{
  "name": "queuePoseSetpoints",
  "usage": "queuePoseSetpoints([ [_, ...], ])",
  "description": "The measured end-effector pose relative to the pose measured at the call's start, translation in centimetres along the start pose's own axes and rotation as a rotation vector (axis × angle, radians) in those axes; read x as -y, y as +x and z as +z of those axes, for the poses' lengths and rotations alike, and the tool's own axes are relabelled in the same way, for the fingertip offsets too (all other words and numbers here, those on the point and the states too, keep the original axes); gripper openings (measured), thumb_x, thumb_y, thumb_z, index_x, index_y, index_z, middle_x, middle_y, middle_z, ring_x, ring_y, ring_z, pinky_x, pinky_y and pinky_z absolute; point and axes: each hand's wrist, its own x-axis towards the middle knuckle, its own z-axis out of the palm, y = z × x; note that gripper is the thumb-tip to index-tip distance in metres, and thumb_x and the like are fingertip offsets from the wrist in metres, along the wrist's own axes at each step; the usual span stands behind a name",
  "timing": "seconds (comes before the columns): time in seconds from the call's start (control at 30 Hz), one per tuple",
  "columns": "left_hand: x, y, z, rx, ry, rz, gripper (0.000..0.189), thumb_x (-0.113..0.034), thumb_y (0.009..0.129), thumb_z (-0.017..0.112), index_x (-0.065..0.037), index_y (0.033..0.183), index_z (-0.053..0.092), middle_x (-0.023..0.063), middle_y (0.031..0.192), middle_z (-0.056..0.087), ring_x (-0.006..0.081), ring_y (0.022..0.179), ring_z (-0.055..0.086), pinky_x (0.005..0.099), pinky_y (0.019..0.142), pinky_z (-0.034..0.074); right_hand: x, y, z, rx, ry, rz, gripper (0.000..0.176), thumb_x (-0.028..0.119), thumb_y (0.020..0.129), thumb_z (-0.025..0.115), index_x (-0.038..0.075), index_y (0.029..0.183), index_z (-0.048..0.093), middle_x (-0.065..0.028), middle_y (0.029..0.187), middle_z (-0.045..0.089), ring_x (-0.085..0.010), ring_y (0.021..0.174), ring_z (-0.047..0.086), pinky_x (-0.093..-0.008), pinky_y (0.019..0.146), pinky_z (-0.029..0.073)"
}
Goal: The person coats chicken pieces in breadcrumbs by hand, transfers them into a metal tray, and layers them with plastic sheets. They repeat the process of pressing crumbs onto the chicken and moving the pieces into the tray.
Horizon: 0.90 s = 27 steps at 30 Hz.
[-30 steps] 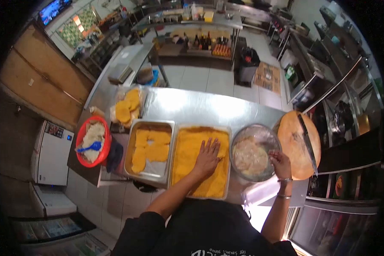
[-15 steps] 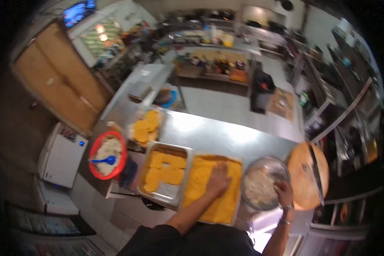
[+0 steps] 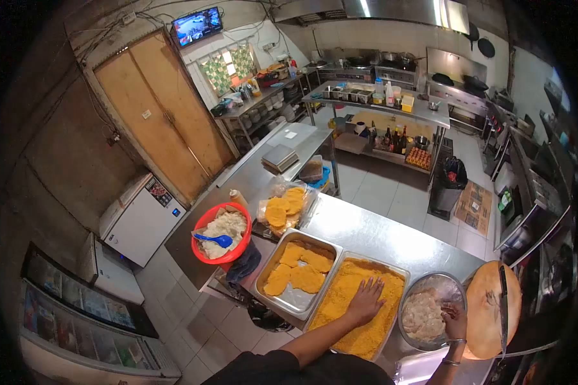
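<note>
My left hand lies flat, fingers stretched out, on the orange-yellow crumbs in a metal tray. My right hand reaches over the right side of a round metal bowl. Its bent fingers grip the edge of the pale, raw-looking meat inside; the fingertips are partly hidden. Left of the crumb tray, a second metal tray holds several flat crumb-coated pieces. More coated pieces lie in clear plastic behind it.
A knife lies across a round wooden board at the right. On the left stands a red basin of whitish food with a blue scoop. The steel table extends behind the trays. Farther back is a shelved steel table.
The view has tilted up and turned left, so the table appears lower and farther right, and sharper. My left hand stays on the crumbs and my right hand at the bowl.
</note>
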Motion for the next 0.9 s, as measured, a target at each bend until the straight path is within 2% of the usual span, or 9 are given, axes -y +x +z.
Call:
queuePoseSetpoints([
  [0.13, -0.1, 0.2, 0.4, 0.042, 0.005, -0.012, 0.063, -0.04, 0.105, 0.028, 0.002, 0.15, 0.028, 0.0188, 0.158, 0.027, 0.0383, 0.147, 0.021, 0.0515, 0.12, 0.012, 0.5, -0.7, 0.3, -0.038, 0.054, -0.021, 0.035, -0.006, 0.078, 0.061, -0.001, 0.113, 0.062, -0.0116, 0.104, 0.07, -0.0209, 0.1, 0.067, -0.0323, 0.083, 0.054],
  [0.33, -0.2, 0.0, 0.4, -0.034, 0.011, 0.045, 0.064, -0.042, 0.104, 0.031, 0.004, 0.148, 0.031, 0.0219, 0.156, 0.03, 0.0385, 0.146, 0.023, 0.0509, 0.12, 0.014, 1.5, -0.6, 0.1, 0.026, -0.026, -0.096, 0.033, -0.004, 0.079, 0.063, -0.002, 0.112, 0.063, -0.0139, 0.105, 0.07, -0.0219, 0.099, 0.068, -0.0325, 0.087, 0.054],
  [0.4, -0.2, 0.2, -1.1, 0.1, -0.025, -0.295, 0.07, -0.047, 0.102, 0.035, 0.005, 0.148, 0.03, 0.0242, 0.156, 0.029, 0.0392, 0.146, 0.022, 0.0508, 0.12, 0.014, 1.8, -1.2, -0.4, -0.001, -0.017, -0.094, 0.032, -0.003, 0.079, 0.063, -0.002, 0.111, 0.063, -0.0136, 0.105, 0.07, -0.0219, 0.099, 0.068, -0.0328, 0.088, 0.054],
  [0.47, 0.9, -0.2, 2.3, -0.134, 0.024, -0.571, 0.075, -0.051, 0.101, 0.037, 0.007, 0.148, 0.03, 0.0257, 0.155, 0.028, 0.039, 0.147, 0.02, 0.0511, 0.12, 0.014, 2.0, -2.0, -0.7, -0.036, -0.007, -0.087, 0.03, -0.002, 0.08, 0.064, -0.002, 0.11, 0.064, -0.0133, 0.105, 0.071, -0.0218, 0.099, 0.068, -0.033, 0.088, 0.054],
  [0.53, 2.1, -0.2, 4.1, -0.168, -0.132, -0.564, 0.075, -0.05, 0.102, 0.035, 0.009, 0.147, 0.03, 0.0262, 0.155, 0.029, 0.0381, 0.147, 0.02, 0.0494, 0.12, 0.016, 1.7, -2.4, -1.1, -0.023, -0.103, -0.168, 0.028, -0.001, 0.084, 0.065, -0.002, 0.111, 0.064, -0.01, 0.103, 0.071, -0.0174, 0.095, 0.067, -0.029, 0.08, 0.055],
  [0.7, 1.8, 2.0, 1.8, -0.024, -0.287, -0.374, 0.07, -0.046, 0.104, 0.031, 0.008, 0.149, 0.027, 0.026, 0.155, 0.029, 0.0369, 0.147, 0.02, 0.0445, 0.121, 0.017, 2.1, -2.8, -1.4, -0.001, -0.106, -0.106, 0.027, 0.0, 0.084, 0.065, -0.002, 0.111, 0.065, -0.0108, 0.104, 0.071, -0.0183, 0.098, 0.068, -0.0299, 0.086, 0.054],
  [0.77, 0.6, 2.4, 0.7, 0.098, -0.169, -0.091, 0.069, -0.044, 0.104, 0.03, 0.008, 0.149, 0.027, 0.0243, 0.156, 0.029, 0.0364, 0.147, 0.02, 0.0456, 0.121, 0.016, 2.4, -2.7, -1.3, 0.001, -0.068, -0.105, 0.027, 0.0, 0.084, 0.065, -0.002, 0.111, 0.065, -0.0107, 0.103, 0.071, -0.0181, 0.098, 0.068, -0.0294, 0.086, 0.054],
  [0.8, 0.0, 2.5, 1.0, 0.101, -0.172, -0.083, 0.069, -0.044, 0.104, 0.03, 0.008, 0.149, 0.027, 0.0243, 0.156, 0.029, 0.0364, 0.147, 0.02, 0.0456, 0.121, 0.016, 2.6, -2.6, -1.2, -0.009, -0.034, -0.102, 0.028, 0.0, 0.082, 0.063, -0.002, 0.11, 0.067, -0.0125, 0.105, 0.072, -0.0205, 0.098, 0.069, -0.032, 0.088, 0.054],
  [0.9, -1.2, 2.3, 1.3, 0.019, -0.026, -0.016, 0.067, -0.042, 0.104, 0.031, 0.007, 0.148, 0.028, 0.0223, 0.157, 0.028, 0.0355, 0.148, 0.021, 0.0477, 0.121, 0.013, 3.2, -2.8, -1.5, -0.005, -0.045, -0.123, 0.028, 0.0, 0.082, 0.063, -0.002, 0.11, 0.067, -0.0117, 0.104, 0.072, -0.0198, 0.098, 0.069, -0.0314, 0.088, 0.054],
])
